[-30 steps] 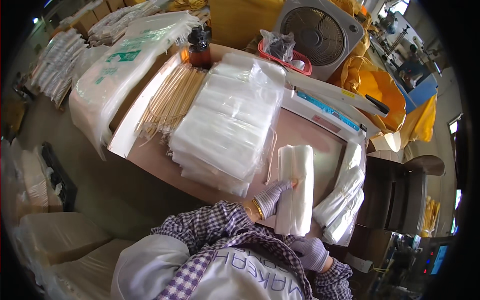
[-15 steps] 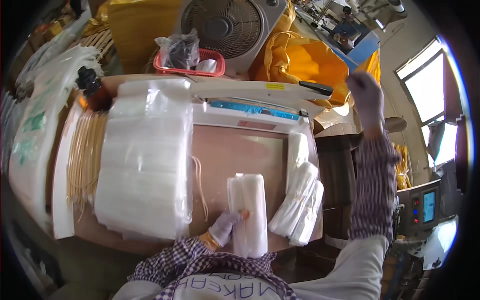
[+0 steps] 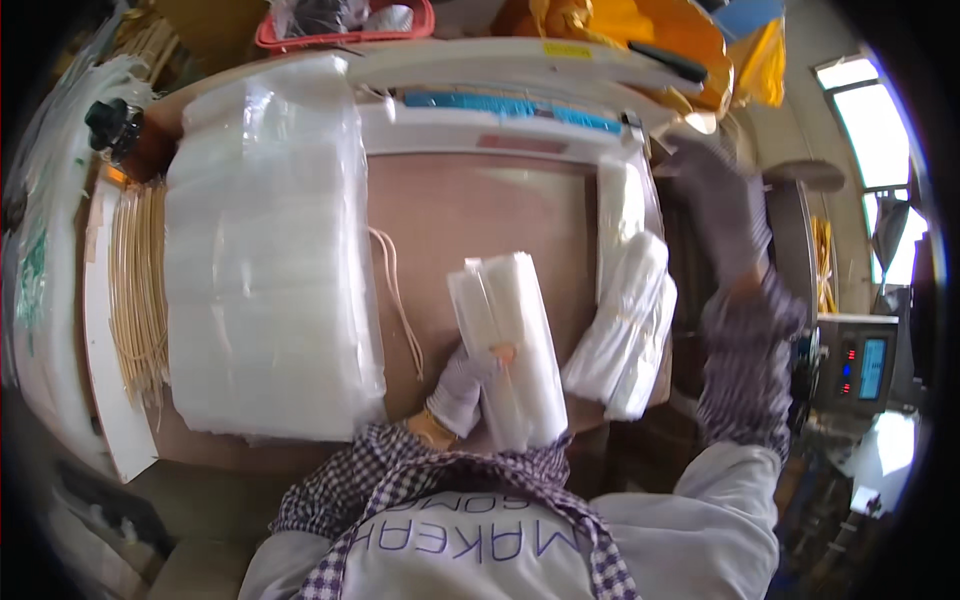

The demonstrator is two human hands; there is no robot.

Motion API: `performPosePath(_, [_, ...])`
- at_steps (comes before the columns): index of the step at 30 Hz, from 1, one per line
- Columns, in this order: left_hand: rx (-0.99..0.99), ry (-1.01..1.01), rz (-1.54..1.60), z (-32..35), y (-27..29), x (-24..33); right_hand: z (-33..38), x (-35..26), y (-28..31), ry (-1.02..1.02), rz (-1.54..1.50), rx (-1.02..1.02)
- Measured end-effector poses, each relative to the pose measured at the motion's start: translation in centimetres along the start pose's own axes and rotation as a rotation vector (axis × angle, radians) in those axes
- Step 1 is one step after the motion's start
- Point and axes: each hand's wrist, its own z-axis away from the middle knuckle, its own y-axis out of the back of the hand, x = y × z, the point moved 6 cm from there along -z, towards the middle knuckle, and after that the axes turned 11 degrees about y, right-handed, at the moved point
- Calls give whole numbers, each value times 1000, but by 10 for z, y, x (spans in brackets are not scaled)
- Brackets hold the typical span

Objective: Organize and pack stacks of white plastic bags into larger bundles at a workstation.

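Observation:
My left hand [image 3: 463, 388], in a light glove with a bare thumb tip showing, is closed on the near left side of a folded bundle of clear plastic bags [image 3: 528, 330]. The bundle tilts a little on the brown tabletop [image 3: 470, 215]. My right hand [image 3: 718, 205], gloved too, reaches out past the table's right edge, close to the right end of a long white bag sealer [image 3: 400, 65]. Motion smears its fingers, so their shape and any contents cannot be made out. Rolled plastic-bag bundles [image 3: 625, 320] lie between the hands.
A tall stack of clear bags [image 3: 265, 270] covers the table's left side. Beside it are many thin beige ties [image 3: 138, 285] and a dark bottle [image 3: 125, 140]. One loose tie [image 3: 398, 295] curves near the stack. A red basket [image 3: 345, 42] and orange sack [image 3: 620, 22] stand beyond the sealer.
The whole view has tipped downward. My right hand has come nearer, from beside the sealer's black handle to below it. My left hand keeps its hold on the bundle, which leans slightly more.

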Motion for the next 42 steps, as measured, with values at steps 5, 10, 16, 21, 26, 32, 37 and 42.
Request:
performPosePath(5, [7,-70,-125,-7,-5,-6,164,-86,-119,-281,139,-376])
performPosePath(10, [63,-141,-430,24,-3,-12,218,-92,-148,-561,-92,-139])
performPosePath(16, [225,-276,-937,75,-15,-6,224,-119,-148,-680,-241,-248])
performPosePath(21, [263,-291,-1131,86,-15,-2,235,-116,-173,-572,-919,82])
performPosePath(26, [225,-217,-977,95,-26,2,247,-130,-181,-719,-1496,148])
performPosePath(32, [156,-58,-528,88,-17,1,256,-132,-180,-900,-1966,269])
performPosePath(37, [42,-53,-151,95,-23,-4,253,-100,-149,-727,-1613,237])
performPosePath(42, [-179,-68,-80,96,-14,-5,253,-98,-126,-839,-1475,284])
